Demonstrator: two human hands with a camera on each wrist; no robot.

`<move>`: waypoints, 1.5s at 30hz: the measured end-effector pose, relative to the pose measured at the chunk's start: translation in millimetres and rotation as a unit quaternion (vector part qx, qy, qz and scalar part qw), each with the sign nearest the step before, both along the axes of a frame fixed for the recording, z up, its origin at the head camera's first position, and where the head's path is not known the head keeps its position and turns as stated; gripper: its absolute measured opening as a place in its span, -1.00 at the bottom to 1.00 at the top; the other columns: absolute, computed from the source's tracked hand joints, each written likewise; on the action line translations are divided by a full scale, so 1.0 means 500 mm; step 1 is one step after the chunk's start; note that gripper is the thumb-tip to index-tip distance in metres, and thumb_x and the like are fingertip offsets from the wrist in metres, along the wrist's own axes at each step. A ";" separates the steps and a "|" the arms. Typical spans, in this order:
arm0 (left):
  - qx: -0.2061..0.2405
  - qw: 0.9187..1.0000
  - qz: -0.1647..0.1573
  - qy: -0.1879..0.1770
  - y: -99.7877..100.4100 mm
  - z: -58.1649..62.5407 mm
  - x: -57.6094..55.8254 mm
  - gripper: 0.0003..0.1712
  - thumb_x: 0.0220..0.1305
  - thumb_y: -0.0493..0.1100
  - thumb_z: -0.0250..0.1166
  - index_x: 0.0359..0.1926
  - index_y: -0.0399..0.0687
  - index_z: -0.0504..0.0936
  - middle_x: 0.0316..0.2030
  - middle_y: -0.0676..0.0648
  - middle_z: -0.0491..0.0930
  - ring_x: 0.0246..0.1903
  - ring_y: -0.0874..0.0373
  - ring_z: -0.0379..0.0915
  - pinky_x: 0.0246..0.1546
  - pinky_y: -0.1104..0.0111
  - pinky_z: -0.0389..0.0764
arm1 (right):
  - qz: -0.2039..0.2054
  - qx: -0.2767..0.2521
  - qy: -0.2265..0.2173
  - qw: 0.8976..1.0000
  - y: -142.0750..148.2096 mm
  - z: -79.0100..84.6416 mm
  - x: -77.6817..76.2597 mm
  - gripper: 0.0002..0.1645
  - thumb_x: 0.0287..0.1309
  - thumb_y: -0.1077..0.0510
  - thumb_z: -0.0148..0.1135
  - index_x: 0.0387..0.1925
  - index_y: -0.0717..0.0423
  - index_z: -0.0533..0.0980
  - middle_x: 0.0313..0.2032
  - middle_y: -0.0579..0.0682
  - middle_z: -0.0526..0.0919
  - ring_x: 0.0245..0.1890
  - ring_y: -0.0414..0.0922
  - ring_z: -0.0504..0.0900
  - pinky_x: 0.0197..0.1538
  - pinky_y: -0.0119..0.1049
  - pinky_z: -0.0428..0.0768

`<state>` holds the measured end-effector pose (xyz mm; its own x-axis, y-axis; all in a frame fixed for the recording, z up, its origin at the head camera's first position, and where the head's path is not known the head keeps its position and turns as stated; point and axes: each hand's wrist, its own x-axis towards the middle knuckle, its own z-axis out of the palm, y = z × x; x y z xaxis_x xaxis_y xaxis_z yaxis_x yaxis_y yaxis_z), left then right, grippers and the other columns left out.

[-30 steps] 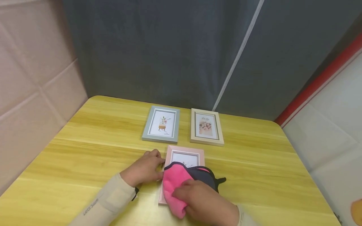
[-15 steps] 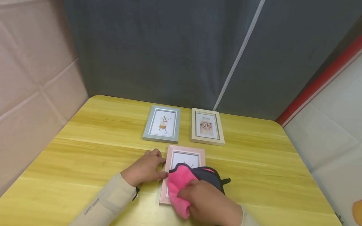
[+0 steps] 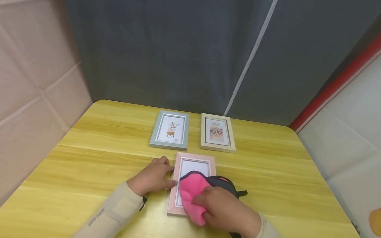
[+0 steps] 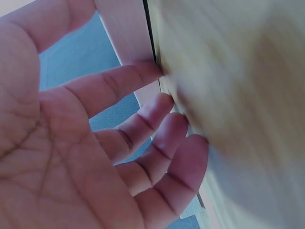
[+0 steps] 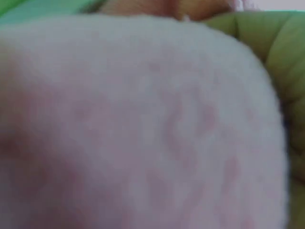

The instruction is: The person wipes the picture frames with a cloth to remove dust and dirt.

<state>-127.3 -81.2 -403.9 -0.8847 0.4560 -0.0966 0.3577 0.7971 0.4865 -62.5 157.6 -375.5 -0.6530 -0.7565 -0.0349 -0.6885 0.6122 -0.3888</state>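
Note:
A pink picture frame (image 3: 210,159) lies face up near the front of the table, its lower right part covered by a cloth. My left hand (image 3: 154,177) rests at the frame's left side, thumb and index finger touching the edge. In the left wrist view the fingers (image 4: 157,136) are loosely bent, tips down near the wooden surface beside the frame (image 4: 125,28). My right hand (image 3: 224,208) grips a folded cleaning cloth (image 3: 191,190), pink on one side and dark grey on the other, pressed over the frame's glass. Pink fabric (image 5: 143,119) fills most of the right wrist view.
Behind the pink frame lie a light blue picture frame (image 3: 154,140) and a cream picture frame (image 3: 218,148), both face up. The yellow wood table (image 3: 89,158) ends at a dark grey curtain (image 3: 157,56). Pale padded walls (image 3: 35,66) flank it.
My right hand and the cloth have slid a little to the right across the pink frame, uncovering more of its left side. My left hand stays at the frame's edge.

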 end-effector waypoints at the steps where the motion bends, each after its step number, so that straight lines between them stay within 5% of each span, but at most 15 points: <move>1: 0.002 1.000 0.001 -0.001 0.000 0.000 0.000 -0.41 0.11 -0.01 0.47 0.07 -0.31 0.66 -0.19 -0.02 0.41 -0.19 0.05 0.27 -0.15 0.21 0.48 | 0.010 -0.010 0.008 1.000 -0.003 -0.002 0.001 -0.69 0.07 0.32 0.30 -0.36 -0.24 0.61 -0.51 -0.46 0.46 -0.40 -0.37 0.42 -0.21 -0.49 0.47; 5: 0.010 1.000 0.003 -0.005 0.001 0.000 0.000 -0.45 0.07 -0.12 0.45 0.07 -0.32 0.66 -0.23 0.00 0.38 -0.22 0.06 0.25 -0.21 0.25 0.45 | 0.041 -0.034 0.043 0.998 -0.018 -0.021 0.009 -0.69 0.16 0.26 0.32 -0.10 -0.18 0.65 -0.25 -0.45 0.61 -0.16 -0.34 0.54 0.03 -0.41 0.53; 10: 0.006 1.000 0.004 -0.006 0.001 0.000 -0.001 -0.45 0.04 -0.17 0.43 0.09 -0.32 0.65 -0.23 0.01 0.37 -0.22 0.06 0.24 -0.23 0.27 0.44 | 0.034 0.005 0.052 0.998 -0.027 -0.033 0.019 -0.55 0.17 0.18 0.35 0.11 -0.16 0.61 -0.04 -0.38 0.65 0.09 -0.21 0.53 0.20 -0.24 0.50; 16: 0.005 1.000 0.001 -0.005 0.002 -0.002 -0.001 -0.41 0.07 -0.08 0.47 0.09 -0.32 0.65 -0.21 0.00 0.39 -0.20 0.07 0.25 -0.19 0.24 0.46 | 0.016 0.013 0.037 0.999 -0.021 -0.022 0.011 -0.66 0.02 0.27 0.35 -0.25 -0.27 0.64 -0.40 -0.50 0.55 -0.24 -0.33 0.51 -0.13 -0.45 0.52; 21: 0.000 1.000 -0.005 -0.005 0.002 -0.001 0.001 -0.37 0.11 0.03 0.49 0.10 -0.30 0.65 -0.17 -0.03 0.43 -0.18 0.06 0.27 -0.15 0.21 0.48 | -0.014 0.025 0.008 1.000 0.001 -0.005 0.001 -0.63 -0.03 0.33 0.29 -0.55 -0.28 0.48 -0.63 -0.42 0.33 -0.50 -0.34 0.35 -0.36 -0.51 0.38; 29: -0.003 1.000 -0.005 -0.002 0.001 -0.003 -0.001 -0.37 0.12 0.04 0.48 0.10 -0.30 0.65 -0.15 -0.04 0.45 -0.18 0.06 0.28 -0.13 0.20 0.49 | -0.009 0.012 0.005 1.000 0.009 -0.002 -0.004 -0.64 -0.03 0.37 0.26 -0.50 -0.24 0.53 -0.59 -0.40 0.37 -0.47 -0.33 0.36 -0.32 -0.49 0.41; 34: 0.006 1.000 0.000 -0.002 0.000 -0.004 -0.002 -0.43 0.07 -0.08 0.48 0.08 -0.31 0.66 -0.22 -0.01 0.40 -0.21 0.06 0.26 -0.19 0.23 0.46 | 0.031 -0.037 0.018 0.999 -0.017 -0.013 0.005 -0.69 0.14 0.31 0.29 -0.24 -0.21 0.64 -0.39 -0.45 0.55 -0.27 -0.37 0.50 -0.06 -0.46 0.52; 40: 0.007 1.000 0.004 0.000 -0.001 -0.005 -0.004 -0.44 0.03 -0.12 0.46 0.07 -0.30 0.67 -0.26 0.02 0.37 -0.23 0.07 0.24 -0.25 0.27 0.43 | 0.051 -0.022 0.017 0.998 -0.038 -0.026 0.020 -0.60 0.24 0.22 0.30 0.08 -0.19 0.61 -0.06 -0.42 0.63 0.06 -0.32 0.53 0.20 -0.31 0.49; 45: 0.008 1.000 -0.002 0.005 -0.003 -0.005 -0.005 -0.45 -0.01 -0.18 0.44 0.05 -0.33 0.66 -0.25 -0.01 0.38 -0.23 0.05 0.24 -0.23 0.25 0.44 | 0.021 -0.014 -0.007 1.000 -0.031 -0.019 0.014 -0.63 0.11 0.30 0.31 -0.22 -0.30 0.63 -0.37 -0.50 0.54 -0.22 -0.39 0.49 -0.09 -0.47 0.52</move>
<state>-129.7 -82.8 -406.5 -0.8835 0.4615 -0.0802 0.3667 0.7880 0.4946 -55.4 142.3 -384.9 -0.6203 -0.7840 -0.0230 -0.7073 0.5719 -0.4154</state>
